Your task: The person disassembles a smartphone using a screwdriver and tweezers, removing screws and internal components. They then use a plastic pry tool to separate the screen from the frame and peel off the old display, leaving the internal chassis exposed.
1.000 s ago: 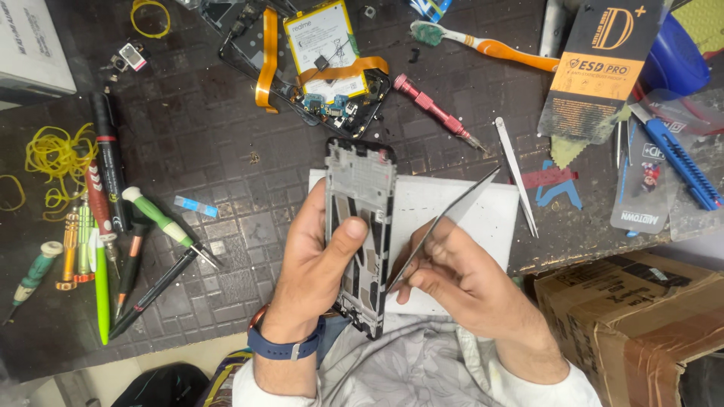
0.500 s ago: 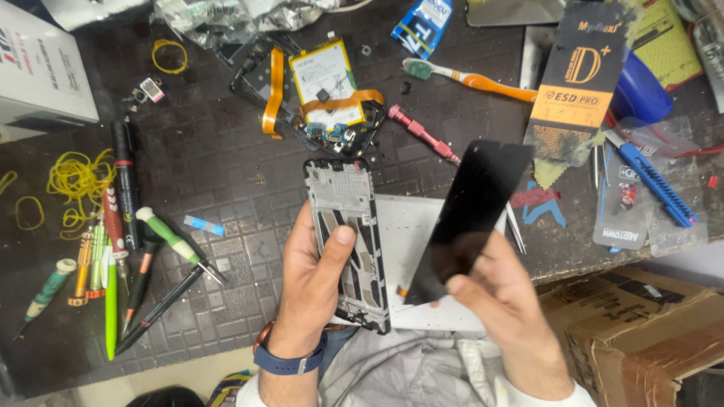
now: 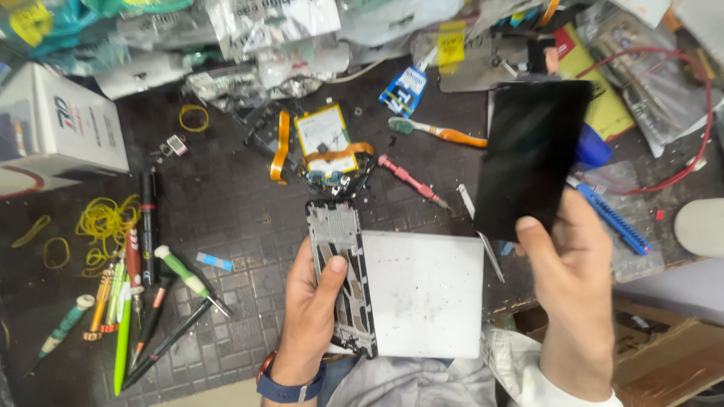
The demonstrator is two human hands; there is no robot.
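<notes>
the left hand is wrapped around a phone mid-frame, thumb pressed on its metal face, holding it upright over the dark work mat beside a white plate. the right hand pinches the lower edge of a black display panel, lifted well apart from the frame, to the right. an orange-handled toothbrush and a red screwdriver lie on the mat between them.

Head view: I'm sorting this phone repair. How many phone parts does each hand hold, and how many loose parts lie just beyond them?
Metal phone frame, in left hand: 1
Black screen panel, in right hand: 1
Battery with orange flex cables, on the mat: 1
Total: 3
</notes>
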